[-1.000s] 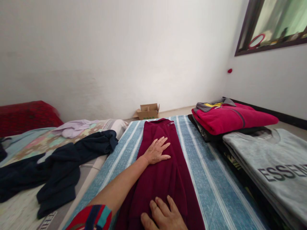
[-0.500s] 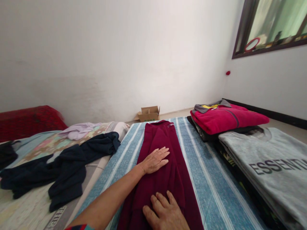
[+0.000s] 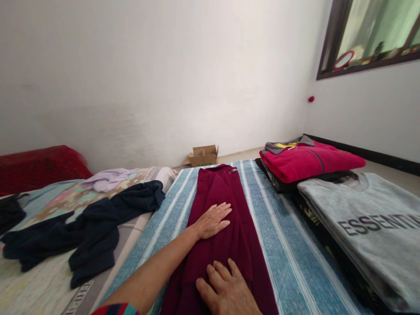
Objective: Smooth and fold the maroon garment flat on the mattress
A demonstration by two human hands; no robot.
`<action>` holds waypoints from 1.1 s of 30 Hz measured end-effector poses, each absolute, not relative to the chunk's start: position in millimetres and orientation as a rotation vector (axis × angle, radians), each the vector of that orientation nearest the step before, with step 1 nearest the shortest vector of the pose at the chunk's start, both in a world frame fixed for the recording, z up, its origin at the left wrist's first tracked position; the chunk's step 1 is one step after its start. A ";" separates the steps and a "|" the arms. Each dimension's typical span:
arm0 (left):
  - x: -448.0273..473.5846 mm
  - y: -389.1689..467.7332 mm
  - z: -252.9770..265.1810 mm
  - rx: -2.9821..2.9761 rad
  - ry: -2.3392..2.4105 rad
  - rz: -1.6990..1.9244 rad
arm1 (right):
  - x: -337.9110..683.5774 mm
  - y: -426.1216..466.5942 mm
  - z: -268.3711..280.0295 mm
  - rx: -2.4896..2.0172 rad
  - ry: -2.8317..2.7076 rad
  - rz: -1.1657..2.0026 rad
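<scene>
A maroon long-sleeved top [image 3: 226, 188] lies lengthwise before me, its sides and sleeves folded inward and its neckline at the far end. My left hand [image 3: 213, 221] rests flat on its middle, fingers stretched out and pointing right. Nearer to me, my right hand [image 3: 226, 286] lies palm down on the lower part of the top, fingers spread and slightly bent. Both hands touch the cloth without gripping it. The near end of the top runs out of view.
A blue striped sheet [image 3: 288, 245] lies under the top. At right are a folded grey shirt [image 3: 377, 210] and a pink fleece jacket [image 3: 315, 159], each atop a pile. Dark navy clothing [image 3: 95, 218] sprawls at left. A cardboard box [image 3: 204, 156] stands by the wall.
Both hands stay on the maroon top in nearly the same places. My view has shifted very slightly, and more of the left sleeve cuff shows.
</scene>
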State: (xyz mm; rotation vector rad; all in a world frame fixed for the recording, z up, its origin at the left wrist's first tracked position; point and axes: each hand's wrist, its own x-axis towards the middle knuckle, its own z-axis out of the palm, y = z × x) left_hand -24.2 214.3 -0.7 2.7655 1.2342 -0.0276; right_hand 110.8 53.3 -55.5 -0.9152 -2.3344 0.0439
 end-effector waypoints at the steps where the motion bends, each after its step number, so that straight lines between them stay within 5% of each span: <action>1: -23.9 214.3 -0.7 2.771 1.237 -0.026 | 112.9 52.9 -51.2 -0.912 -2.360 0.075; 14: -34.1 162.9 12.2 2.682 1.427 0.124 | 138.0 43.5 0.7 -0.926 -2.439 0.428; 33: -54.8 137.2 11.2 2.730 1.442 0.226 | 159.1 0.7 16.1 -0.976 -2.463 -0.012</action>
